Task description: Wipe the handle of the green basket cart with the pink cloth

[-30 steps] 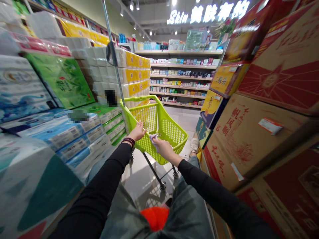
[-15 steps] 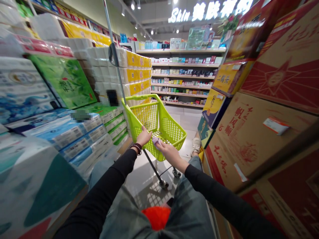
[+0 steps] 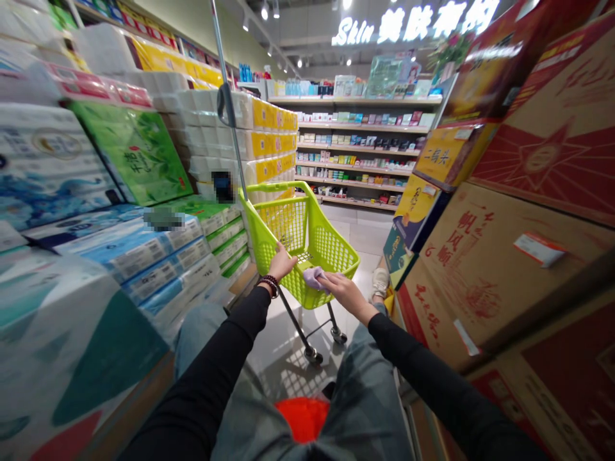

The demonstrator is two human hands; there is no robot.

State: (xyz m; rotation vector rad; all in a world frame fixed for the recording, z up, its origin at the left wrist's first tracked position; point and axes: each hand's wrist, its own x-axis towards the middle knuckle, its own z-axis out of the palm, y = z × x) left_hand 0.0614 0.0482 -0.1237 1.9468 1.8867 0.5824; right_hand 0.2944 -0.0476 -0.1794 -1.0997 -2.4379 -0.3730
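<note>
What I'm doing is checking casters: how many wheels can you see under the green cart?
2: a nearer wheel below the green cart, and a farther wheel just to its right. Others may be hidden.

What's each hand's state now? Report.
Left hand: closed on the cart's rim.
Right hand: closed, holding a cloth.

Lime-green mesh-sided cart [image 3: 262, 237] stands upright; crumpled lilac cloth [image 3: 314, 278] at its near edge.
</note>
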